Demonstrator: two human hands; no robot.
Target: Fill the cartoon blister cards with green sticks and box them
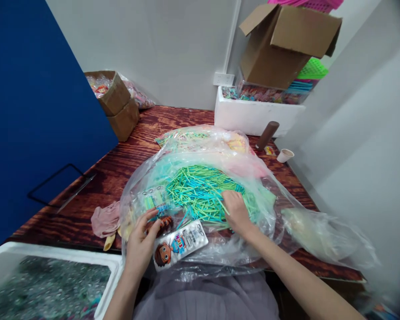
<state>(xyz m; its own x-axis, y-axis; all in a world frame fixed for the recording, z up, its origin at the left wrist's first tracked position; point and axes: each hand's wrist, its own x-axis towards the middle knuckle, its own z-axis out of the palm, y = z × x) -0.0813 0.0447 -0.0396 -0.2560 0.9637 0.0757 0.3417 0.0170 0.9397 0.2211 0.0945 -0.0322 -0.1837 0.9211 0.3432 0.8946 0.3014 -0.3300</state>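
A big clear plastic bag (pixel 200 155) lies open on the wooden table (pixel 96 186), holding a heap of thin green and blue sticks (pixel 200 191). My right hand (pixel 236 213) is inside the bag on the heap, fingers curled down and pinching among the sticks. My left hand (pixel 142 242) grips a printed card package (pixel 180 244) showing a cartoon child, at the bag's near edge. A second small pack (pixel 155 202) with green and blue sticks lies just beyond my left fingers.
A white foam box (pixel 253 118) of colourful packs and an open cardboard box (pixel 283 44) stand at the back right. Cardboard boxes (pixel 116 104) sit back left. A foam bin (pixel 50 275) is near left. A paper cup (pixel 284 155), brown cylinder (pixel 267 134) and pink cloth (pixel 105 220) lie about.
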